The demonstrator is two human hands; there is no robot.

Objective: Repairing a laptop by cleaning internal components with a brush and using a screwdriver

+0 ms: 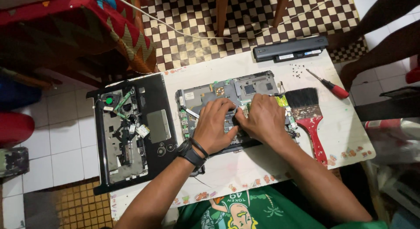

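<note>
left hand [215, 124]: palm down, fingers curled onto laptop base [205, 95] | right hand [262, 117]: palm down beside it, fingertips pressing base centre | grip: cannot tell

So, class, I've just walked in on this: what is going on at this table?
A person has both hands on an opened laptop base lying on a white table. The left hand and right hand press side by side on its exposed circuit board. The removed black palmrest cover lies to the left. To the right lie a red-handled paintbrush and a red-handled screwdriver, with small screws and a black battery pack at the far edge.
</note>
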